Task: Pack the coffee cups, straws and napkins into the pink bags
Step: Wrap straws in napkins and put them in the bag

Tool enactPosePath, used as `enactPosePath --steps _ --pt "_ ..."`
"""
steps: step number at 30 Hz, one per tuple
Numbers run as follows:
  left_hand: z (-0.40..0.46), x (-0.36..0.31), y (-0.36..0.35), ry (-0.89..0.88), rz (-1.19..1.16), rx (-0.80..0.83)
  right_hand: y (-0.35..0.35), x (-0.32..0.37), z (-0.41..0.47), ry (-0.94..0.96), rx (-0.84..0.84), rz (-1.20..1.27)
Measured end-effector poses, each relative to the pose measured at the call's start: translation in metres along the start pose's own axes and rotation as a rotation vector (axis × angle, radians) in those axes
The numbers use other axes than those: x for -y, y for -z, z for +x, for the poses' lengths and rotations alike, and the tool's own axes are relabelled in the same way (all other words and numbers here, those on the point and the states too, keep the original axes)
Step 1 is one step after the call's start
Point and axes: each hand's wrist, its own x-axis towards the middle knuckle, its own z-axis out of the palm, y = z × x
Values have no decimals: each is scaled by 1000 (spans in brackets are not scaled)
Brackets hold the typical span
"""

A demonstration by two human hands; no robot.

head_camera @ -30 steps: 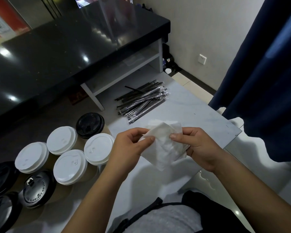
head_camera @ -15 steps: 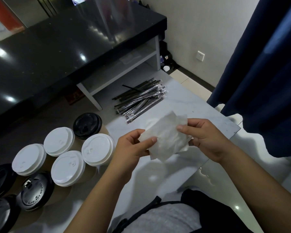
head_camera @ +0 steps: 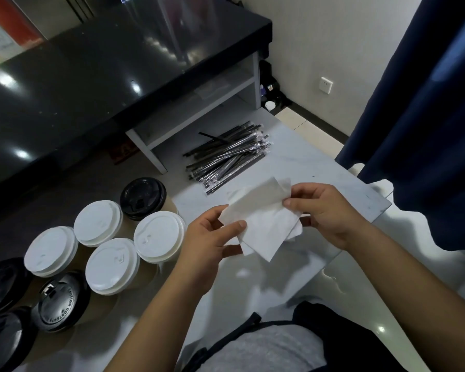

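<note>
Plainly the napkin step is in hand, with nothing packed so far as can be seen: no pink bag shows in the view, so where the napkins must go cannot be told.

Largest first, the pale grey table (head_camera: 320, 162) runs from near left to far right. On its left part stand the coffee cups (head_camera: 110, 248), white-lidded and black-lidded, upright and close together, all capped. Farther off, toward the table's far edge, lies the bundle of straws (head_camera: 226, 159), black in clear wrappers; its long axis runs from near left to far right, the ends toward the far right roughly even.

Above the near middle of the table, off its surface, both hands hold the napkins (head_camera: 263, 221). They form a small folded white stack, roughly square, turned so that one corner points near and down and another far and right. The left hand (head_camera: 210, 237) pinches the left edge between thumb and fingers. The right hand (head_camera: 325, 210) pinches the far right corner, where a top layer is lifted and curls away from the rest.

My judgement is that a sheet is being peeled off the stack. Next it calls for a light pull by the right hand while the left keeps the rest pinched, since thin paper tears or drags extra sheets along.
</note>
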Motion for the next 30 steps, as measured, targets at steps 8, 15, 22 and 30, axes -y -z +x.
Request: enactPosePath --steps 8,15,22,30 --pt "-1 1 0 -11 27 -84 -4 15 65 243 -152 -278" --pt "-6 7 -4 65 78 -66 -53 42 154 606 -36 -1335" --pt "-10 7 -3 94 91 -45 -68 37 183 643 71 -1734" --pt "-5 8 -3 120 83 -61 -50 21 179 820 22 -1621"
